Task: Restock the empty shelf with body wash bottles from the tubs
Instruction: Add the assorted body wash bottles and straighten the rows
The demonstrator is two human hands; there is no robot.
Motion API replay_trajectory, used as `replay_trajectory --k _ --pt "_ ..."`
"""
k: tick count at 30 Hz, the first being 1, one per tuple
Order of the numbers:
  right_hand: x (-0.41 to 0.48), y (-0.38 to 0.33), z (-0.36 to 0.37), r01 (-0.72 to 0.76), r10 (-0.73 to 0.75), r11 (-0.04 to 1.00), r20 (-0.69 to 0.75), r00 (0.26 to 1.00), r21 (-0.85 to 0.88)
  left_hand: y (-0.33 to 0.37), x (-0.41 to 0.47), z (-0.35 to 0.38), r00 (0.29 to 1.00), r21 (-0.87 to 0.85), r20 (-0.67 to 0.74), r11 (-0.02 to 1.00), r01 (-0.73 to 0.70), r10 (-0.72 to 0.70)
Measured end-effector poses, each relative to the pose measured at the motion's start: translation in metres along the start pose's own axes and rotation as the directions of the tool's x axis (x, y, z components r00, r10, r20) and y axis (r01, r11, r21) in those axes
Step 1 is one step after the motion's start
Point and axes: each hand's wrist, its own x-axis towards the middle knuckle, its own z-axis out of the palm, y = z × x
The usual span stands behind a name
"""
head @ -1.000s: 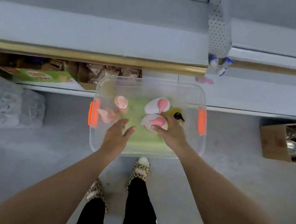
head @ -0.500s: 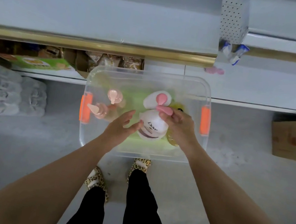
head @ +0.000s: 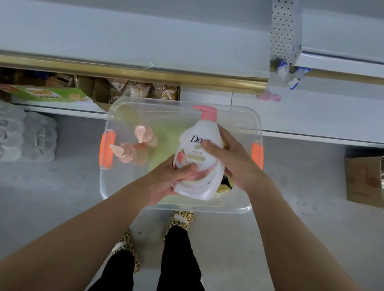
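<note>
Bottle (head: 196, 160) held over tub (head: 173, 207), pump toward shelf (head: 126, 39); left hand (head: 169, 182) fingers curled round base, right hand (head: 232, 161) fingers clamped on upper body; risk: smooth plastic slips during regrip, bottle drops onto spare bottles (head: 127, 152) below; pump could snag shelf lip.

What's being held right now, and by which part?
A white body wash bottle: left hand grips its lower end, right hand its upper body, below the pink pump.
</note>
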Motion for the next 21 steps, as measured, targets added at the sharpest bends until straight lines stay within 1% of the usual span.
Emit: replay_trajectory --k 1,2,4,6,8,9,10,11,12,13,15,18,19,21 --pt "-0.002 0.004 -0.001 -0.005 0.006 1.0 0.048 0.999 -0.01 -0.002 0.0 0.007 1.0 -0.02 -0.019 1.0 -0.007 0.007" --pt "-0.003 0.005 -0.004 -0.009 0.01 1.0 0.06 0.998 -0.019 -0.004 0.001 0.012 0.999 -0.028 -0.034 0.999 -0.017 0.016" --pt "-0.006 0.006 -0.012 -0.023 0.023 1.0 0.023 0.999 0.0 -0.008 0.004 0.016 0.999 -0.008 -0.048 1.0 -0.014 0.014" --pt "-0.007 0.007 -0.024 -0.056 0.058 0.995 -0.022 0.998 0.088 -0.008 0.009 0.011 0.994 0.007 -0.105 1.0 0.028 -0.027" --pt "-0.007 0.011 -0.036 -0.061 0.076 0.979 -0.07 0.995 0.195 -0.008 0.018 0.0 0.969 -0.006 -0.244 0.999 0.041 -0.041" --pt "-0.006 0.011 -0.042 -0.052 0.076 0.97 -0.094 0.993 0.236 -0.008 0.025 -0.007 0.937 0.008 -0.348 0.999 0.037 -0.032" --pt "-0.006 0.01 -0.048 -0.039 0.073 0.964 -0.118 0.99 0.263 -0.008 0.032 -0.014 0.895 0.051 -0.446 0.998 0.035 -0.009" --pt "-0.005 0.01 -0.052 -0.024 0.064 0.962 -0.139 0.988 0.273 -0.008 0.04 -0.019 0.857 0.12 -0.515 0.992 0.036 0.031" --pt "-0.004 0.008 -0.056 -0.009 0.051 0.964 -0.155 0.987 0.265 -0.009 0.048 -0.023 0.834 0.196 -0.545 0.98 0.034 0.08" --pt "-0.004 0.007 -0.06 0.005 0.037 0.968 -0.164 0.986 0.251 -0.009 0.057 -0.027 0.827 0.267 -0.548 0.963 0.031 0.125" --pt "-0.002 0.006 -0.067 0.019 0.019 0.974 -0.164 0.986 0.228 -0.008 0.076 -0.032 0.837 0.389 -0.508 0.921 0.013 0.203" --pt "0.003 0.006 -0.074 0.012 0.016 0.981 -0.144 0.989 0.194 -0.002 0.105 -0.036 0.854 0.574 -0.418 0.819 -0.016 0.31" --pt "0.005 0.007 -0.075 0.009 0.018 0.982 -0.136 0.991 0.19 0.0 0.114 -0.037 0.855 0.608 -0.397 0.794 -0.027 0.334" --pt "0.007 0.009 -0.075 0.003 0.021 0.98 -0.119 0.993 0.198 0.002 0.127 -0.039 0.856 0.621 -0.387 0.783 -0.033 0.343"
